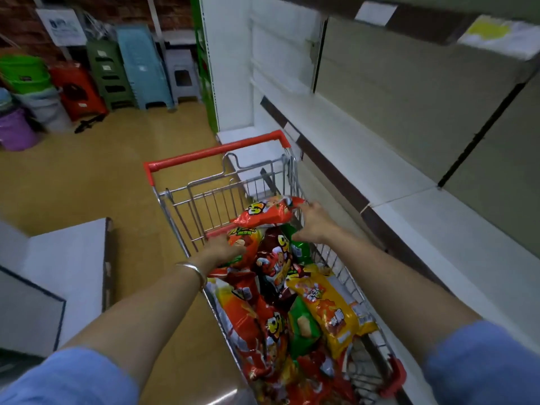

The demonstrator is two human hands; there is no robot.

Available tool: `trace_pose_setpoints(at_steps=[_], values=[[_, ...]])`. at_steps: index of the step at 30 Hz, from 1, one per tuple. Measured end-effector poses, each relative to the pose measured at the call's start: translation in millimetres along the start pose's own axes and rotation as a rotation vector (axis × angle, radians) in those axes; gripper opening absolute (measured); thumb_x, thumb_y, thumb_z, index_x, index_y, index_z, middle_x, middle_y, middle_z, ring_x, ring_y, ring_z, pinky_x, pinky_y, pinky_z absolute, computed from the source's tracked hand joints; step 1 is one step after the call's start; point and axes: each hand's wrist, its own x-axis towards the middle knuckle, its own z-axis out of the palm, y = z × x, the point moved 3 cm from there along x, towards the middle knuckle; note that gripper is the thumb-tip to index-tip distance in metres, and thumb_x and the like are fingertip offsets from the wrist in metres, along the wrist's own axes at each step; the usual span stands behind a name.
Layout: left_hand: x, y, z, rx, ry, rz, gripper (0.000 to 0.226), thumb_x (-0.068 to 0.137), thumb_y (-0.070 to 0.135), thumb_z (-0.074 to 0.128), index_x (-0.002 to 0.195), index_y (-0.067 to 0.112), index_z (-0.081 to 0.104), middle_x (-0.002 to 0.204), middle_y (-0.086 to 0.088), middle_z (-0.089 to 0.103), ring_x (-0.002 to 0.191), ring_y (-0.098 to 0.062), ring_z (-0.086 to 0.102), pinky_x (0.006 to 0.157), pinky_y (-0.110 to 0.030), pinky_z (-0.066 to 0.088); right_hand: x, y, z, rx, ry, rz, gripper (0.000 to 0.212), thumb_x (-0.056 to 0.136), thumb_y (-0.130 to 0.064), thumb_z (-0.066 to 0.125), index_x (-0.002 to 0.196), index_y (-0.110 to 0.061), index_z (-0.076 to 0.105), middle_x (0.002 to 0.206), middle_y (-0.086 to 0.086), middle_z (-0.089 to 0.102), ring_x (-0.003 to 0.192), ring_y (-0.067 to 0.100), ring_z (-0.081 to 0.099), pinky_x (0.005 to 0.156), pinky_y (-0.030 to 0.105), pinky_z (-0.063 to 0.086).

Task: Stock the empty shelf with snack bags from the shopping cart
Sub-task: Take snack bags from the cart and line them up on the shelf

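The left hand's (226, 249) fingertips are hidden among the red and orange snack bags (245, 247) in the wire shopping cart with red handle (216, 152), so its grip cannot be told. The cart's near end runs off the bottom edge. Motion blur smears the white paper labels (375, 13) at upper right and the bag print.

Shopping cart (222, 182): wire basket, red handle, parked just beside the shelf. Heaped with snack bags (280, 293) in red, dark red, yellow and green, lying flat and overlapping. One red bag (268, 213) sits raised above the heap at the far end, tilted. Shelf (365, 159): white boards, grey back panel, bare.
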Motion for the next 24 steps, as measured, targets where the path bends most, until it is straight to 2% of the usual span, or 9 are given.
trace_pose_setpoints(at_steps=[2,5,7,10,12,13,16,22,24], values=[[38,-24,4,0.024,-0.080,-0.025,0.091,0.074,0.058,0.076,0.149,0.022,0.038,0.150,-0.009,0.044,0.136,-0.032,0.042,0.113,-0.047,0.038,25,-13,17,-0.086,-0.007,-0.006,0.098,0.076,-0.027,0.082,0.155,-0.019,0.024,0.162,0.010,0.009,0.147,0.036,0.018,0.120,0.046,0.025],[103,-68,22,0.056,-0.162,-0.088,0.132,0.037,0.091,0.072,0.147,0.028,0.038,0.151,-0.005,0.044,0.137,-0.029,0.042,0.112,-0.048,0.039,56,-26,37,-0.211,-0.022,-0.021,0.101,0.079,-0.024,0.080,0.157,-0.018,0.017,0.164,0.006,-0.004,0.150,0.036,0.005,0.120,0.047,0.023],[104,-68,22,0.065,-0.227,-0.082,0.138,0.031,0.091,0.073,0.149,0.028,0.036,0.150,-0.004,0.045,0.136,-0.028,0.043,0.113,-0.046,0.039,73,-31,45,-0.276,-0.020,-0.023,0.101,0.079,-0.020,0.079,0.157,-0.020,0.014,0.165,0.005,-0.007,0.151,0.034,-0.002,0.120,0.051,0.022],[80,-47,9,-0.053,-0.266,-0.079,0.128,0.055,0.081,0.073,0.156,0.020,0.021,0.155,-0.008,0.037,0.140,-0.033,0.038,0.116,-0.047,0.034,97,-37,53,-0.332,-0.025,-0.031,0.105,0.079,-0.015,0.079,0.158,-0.025,0.011,0.165,0.004,-0.010,0.151,0.034,-0.011,0.120,0.057,0.014],[80,-46,4,-0.248,-0.227,-0.169,0.130,0.053,0.090,0.066,0.153,0.016,0.025,0.153,-0.011,0.041,0.136,-0.035,0.044,0.112,-0.048,0.039,110,-37,57,-0.373,-0.032,-0.038,0.108,0.078,-0.016,0.081,0.158,-0.029,0.011,0.166,0.004,-0.009,0.151,0.035,-0.013,0.118,0.060,0.011],[81,-47,4,-0.341,-0.220,-0.230,0.122,0.056,0.089,0.065,0.147,0.014,0.033,0.147,-0.012,0.048,0.129,-0.035,0.051,0.106,-0.047,0.045,117,-37,59,-0.391,-0.038,-0.043,0.109,0.077,-0.017,0.082,0.158,-0.030,0.010,0.166,0.004,-0.007,0.151,0.035,-0.013,0.117,0.061,0.011],[88,-52,3,-0.545,-0.243,-0.317,0.065,0.084,0.058,0.067,0.126,0.011,0.050,0.124,-0.014,0.064,0.099,-0.029,0.065,0.084,-0.038,0.052,129,-29,65,-0.397,-0.048,-0.042,0.107,0.076,-0.021,0.081,0.157,-0.028,0.011,0.164,0.007,0.003,0.151,0.037,-0.005,0.116,0.063,0.016],[93,-56,14,-0.696,-0.355,-0.414,0.079,0.054,0.052,0.087,0.116,0.008,0.063,0.105,-0.017,0.074,0.096,-0.033,0.072,0.090,-0.047,0.057,128,2,87,-0.342,-0.061,0.047,0.095,0.086,-0.024,0.073,0.156,-0.026,0.010,0.158,0.017,0.020,0.144,0.040,0.020,0.111,0.055,0.035],[92,-52,18,-0.714,-0.378,-0.431,0.067,0.062,0.046,0.087,0.110,0.007,0.064,0.103,-0.017,0.074,0.095,-0.032,0.071,0.092,-0.045,0.056,126,8,92,-0.288,-0.069,0.060,0.089,0.091,-0.025,0.068,0.157,-0.024,0.008,0.152,0.020,0.031,0.139,0.040,0.029,0.108,0.053,0.038]])
